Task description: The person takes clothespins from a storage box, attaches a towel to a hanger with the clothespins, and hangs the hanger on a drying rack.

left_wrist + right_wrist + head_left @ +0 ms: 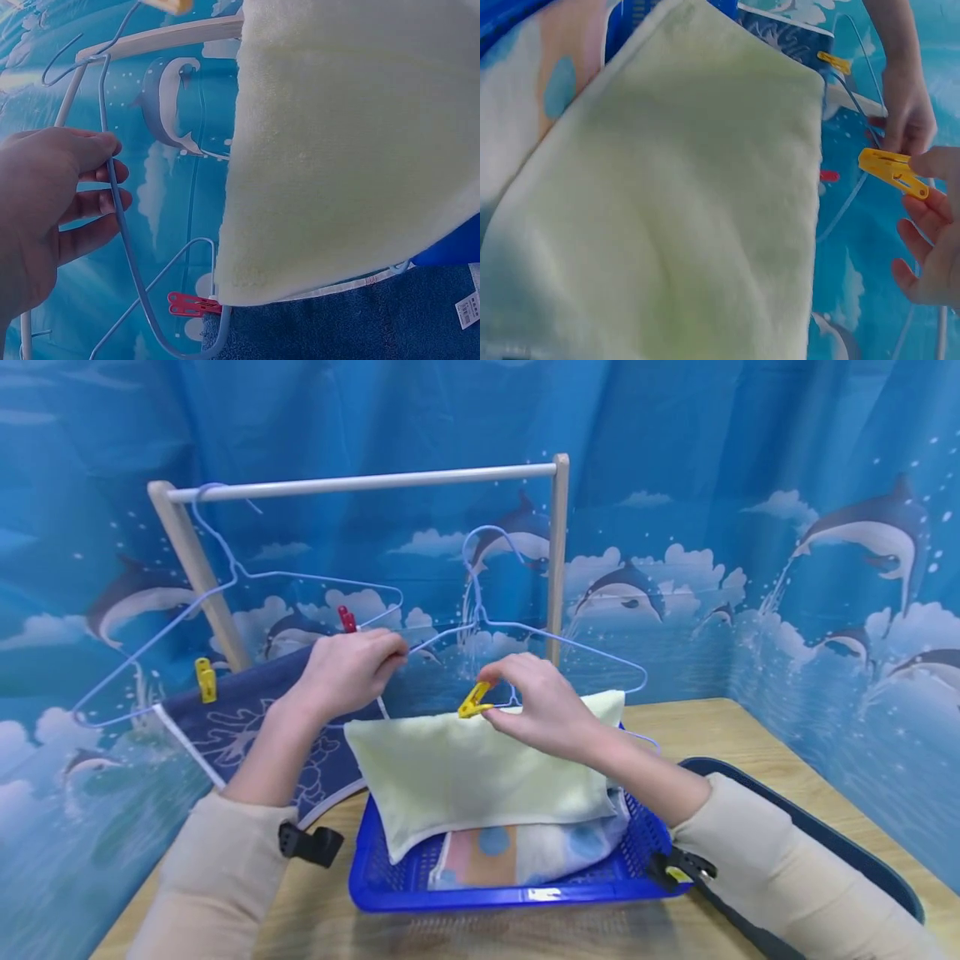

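Closest to me, the blue basket [517,900] stood on the tabletop [675,727] with a patterned cloth [525,856] inside. Above it hung the pale yellow towel [480,777], its top edge along the low part of a blue hanger [127,247]; I couldn't tell how it was caught there. My right hand [543,706] pinched a yellow clothespin [474,702] just by that edge, apparently not clamped on. My left hand [348,672] gripped the hanger's arm. I judged the step to be pegging the towel; the next move called for squeezing the pin wide and seating it over cloth and wire while the left hand steadied. Farther back, a navy cloth [247,718] hung pegged to another hanger [157,653] on the rack's rod [367,482], before a dolphin curtain [675,443].
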`<state>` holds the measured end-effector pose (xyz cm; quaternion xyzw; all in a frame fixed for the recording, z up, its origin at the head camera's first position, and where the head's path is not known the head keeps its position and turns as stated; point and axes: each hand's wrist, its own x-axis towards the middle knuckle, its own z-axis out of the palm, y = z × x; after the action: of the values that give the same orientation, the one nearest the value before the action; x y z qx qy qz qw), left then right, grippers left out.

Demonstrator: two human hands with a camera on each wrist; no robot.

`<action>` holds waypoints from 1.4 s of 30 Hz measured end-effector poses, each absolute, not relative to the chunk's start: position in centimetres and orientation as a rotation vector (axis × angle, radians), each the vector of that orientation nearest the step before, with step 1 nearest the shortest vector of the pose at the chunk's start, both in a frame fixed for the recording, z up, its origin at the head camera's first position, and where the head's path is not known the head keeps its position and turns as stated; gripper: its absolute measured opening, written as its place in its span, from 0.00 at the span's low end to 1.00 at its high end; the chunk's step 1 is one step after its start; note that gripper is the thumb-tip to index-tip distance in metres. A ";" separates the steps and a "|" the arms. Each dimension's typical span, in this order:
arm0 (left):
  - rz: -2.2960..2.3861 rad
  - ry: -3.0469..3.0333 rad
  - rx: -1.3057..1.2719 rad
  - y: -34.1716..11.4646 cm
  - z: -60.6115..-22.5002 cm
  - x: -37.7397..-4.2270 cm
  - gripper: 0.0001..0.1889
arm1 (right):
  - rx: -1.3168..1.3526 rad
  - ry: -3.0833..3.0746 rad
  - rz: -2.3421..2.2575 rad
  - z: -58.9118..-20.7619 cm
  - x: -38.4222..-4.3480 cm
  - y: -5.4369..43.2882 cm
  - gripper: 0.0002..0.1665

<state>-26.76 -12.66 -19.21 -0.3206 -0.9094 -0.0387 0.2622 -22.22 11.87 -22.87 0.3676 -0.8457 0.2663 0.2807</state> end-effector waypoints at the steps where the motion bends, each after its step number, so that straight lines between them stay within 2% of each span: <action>1: -0.107 -2.465 -0.866 -12.6 -19.2 -26.8 0.06 | 0.972 -2.290 0.736 -22.9 -22.4 11.4 0.18; 17: -0.111 -2.450 -0.876 -12.5 -19.2 -27.0 0.07 | 0.870 -2.374 0.999 -23.5 -24.6 6.1 0.18; 24: -0.115 -2.448 -0.868 -12.6 -19.2 -27.0 0.07 | 0.855 -2.379 1.027 -23.6 -25.4 5.1 0.14; 32: -0.112 -2.449 -0.865 -12.5 -19.1 -26.9 0.06 | 0.956 -2.288 0.951 -24.0 -26.0 4.5 0.06; 42: -0.105 -2.444 -0.873 -12.3 -18.9 -26.4 0.06 | 0.958 -2.270 0.895 -24.4 -26.0 3.8 0.05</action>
<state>-26.40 -12.29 -18.85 -0.3238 -0.9063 -0.0388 0.2689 -25.98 3.81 -24.43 0.3533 -0.8369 0.3297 0.2570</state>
